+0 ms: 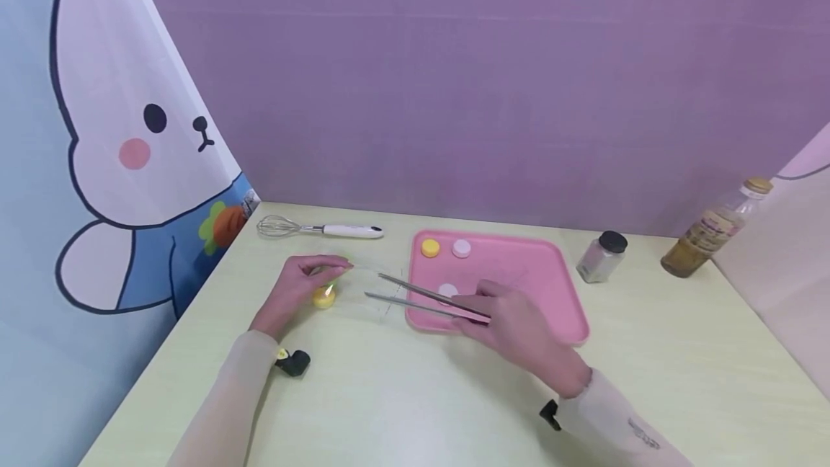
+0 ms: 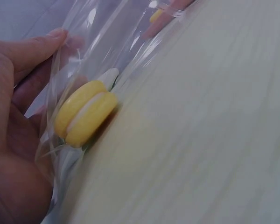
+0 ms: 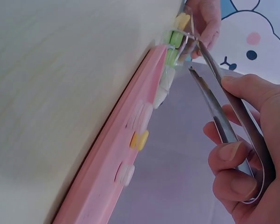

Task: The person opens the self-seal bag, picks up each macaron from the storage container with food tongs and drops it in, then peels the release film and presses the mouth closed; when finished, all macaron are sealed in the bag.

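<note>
My left hand [image 1: 300,287] pinches the edge of a clear plastic bag [image 2: 100,35] between thumb and fingers. Inside the bag lies a yellow macaron [image 2: 94,122], close over the table; a green macaron [image 3: 176,39] shows there in the right wrist view. My right hand [image 1: 519,319] grips metal tongs [image 3: 238,111] over the pink tray [image 1: 532,283]. The tongs' tips are apart with nothing between them, pointing left at the bag. On the tray are a yellow macaron [image 1: 431,248], a pale pink one [image 1: 462,248] and another pale one [image 1: 447,291], partly behind the tongs.
A whisk [image 1: 353,231] with a white handle lies at the back left of the table. Right of the tray, a small black-lidded jar [image 1: 599,261] stands, and farther right a bottle of brown liquid [image 1: 710,229]. A purple backdrop [image 1: 480,92] rises behind the table.
</note>
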Action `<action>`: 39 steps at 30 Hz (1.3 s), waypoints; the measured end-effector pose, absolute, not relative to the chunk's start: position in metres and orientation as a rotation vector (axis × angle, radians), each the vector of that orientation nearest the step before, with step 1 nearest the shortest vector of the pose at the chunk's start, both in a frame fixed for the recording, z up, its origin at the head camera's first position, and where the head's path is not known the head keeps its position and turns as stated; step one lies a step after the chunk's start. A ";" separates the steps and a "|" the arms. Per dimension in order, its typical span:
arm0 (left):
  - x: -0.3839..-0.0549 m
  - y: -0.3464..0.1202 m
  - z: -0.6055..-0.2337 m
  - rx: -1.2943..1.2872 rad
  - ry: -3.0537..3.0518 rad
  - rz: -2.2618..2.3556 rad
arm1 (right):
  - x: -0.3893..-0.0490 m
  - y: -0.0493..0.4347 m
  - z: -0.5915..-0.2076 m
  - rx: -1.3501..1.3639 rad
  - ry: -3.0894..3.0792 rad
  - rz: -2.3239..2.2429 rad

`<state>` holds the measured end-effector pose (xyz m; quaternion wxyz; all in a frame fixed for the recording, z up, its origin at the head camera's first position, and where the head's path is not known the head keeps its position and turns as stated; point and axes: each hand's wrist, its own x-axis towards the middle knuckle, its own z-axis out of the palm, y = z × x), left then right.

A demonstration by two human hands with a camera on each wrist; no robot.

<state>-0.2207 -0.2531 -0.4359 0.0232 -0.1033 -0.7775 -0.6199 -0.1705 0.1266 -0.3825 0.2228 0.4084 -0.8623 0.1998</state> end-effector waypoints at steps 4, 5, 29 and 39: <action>-0.221 -0.253 -0.437 -0.313 -2.423 -1.904 | -0.165 0.140 -0.382 1.127 -2.339 0.557; -0.222 -0.253 -0.437 -0.315 -2.425 -1.897 | -0.164 0.143 -0.382 1.117 -2.340 0.567; -0.222 -0.252 -0.438 -0.342 -2.424 -1.881 | -0.129 0.214 -0.391 0.943 -2.314 0.618; -0.222 -0.254 -0.439 -0.355 -2.422 -1.861 | -0.126 0.233 -0.401 0.908 -2.303 0.596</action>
